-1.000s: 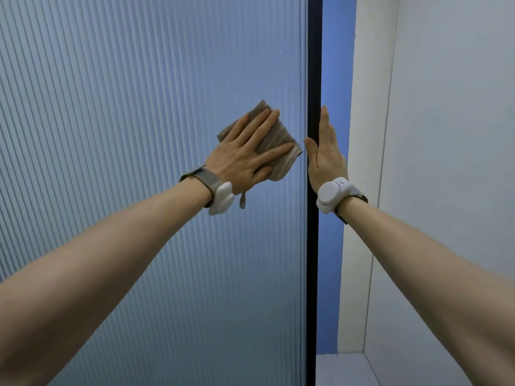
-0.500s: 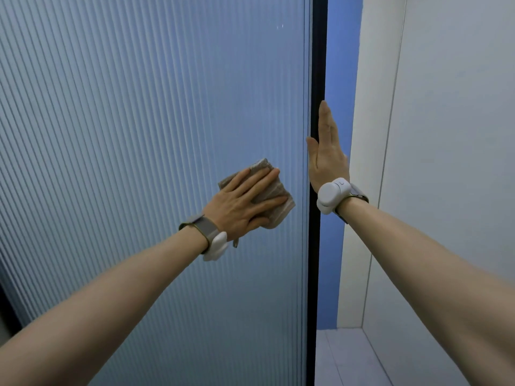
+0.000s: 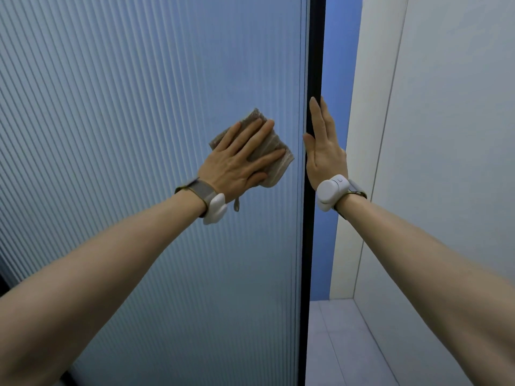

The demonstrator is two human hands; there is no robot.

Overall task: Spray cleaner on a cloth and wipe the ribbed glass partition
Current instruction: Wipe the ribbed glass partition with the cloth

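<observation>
Against the glass, near its right edge: left hand [image 3: 237, 162] lies flat, fingers [image 3: 250, 137] spread across a folded tan cloth [image 3: 274, 151], palm pressing it onto the ribbed glass partition [image 3: 139, 135]. No pinch; the cloth is pinned, not gripped. A small loop [image 3: 236, 204] hangs from the cloth below the wrist.

Right hand [image 3: 323, 151] is open, fingers straight and together, set against the black frame [image 3: 313, 246] at the panel's edge; thumb on the near side, apparently bracing. It holds nothing.

White wrist devices on both arms: left [image 3: 214, 211], right [image 3: 331, 192]. Beyond the frame, a blue wall strip [image 3: 334, 79], then a pale wall [image 3: 446, 135] and tiled floor [image 3: 342, 344].

Progress, as judged: wiping stage underway, cloth on the glass. No spray bottle in view, so spraying seems done. How much of the panel is cleaned cannot be told: no streaks or wet patches read clearly on the ribs.

Hidden: panel's top, bottom and left side are cut off; the cloth's underside and dampness are unseen.
</observation>
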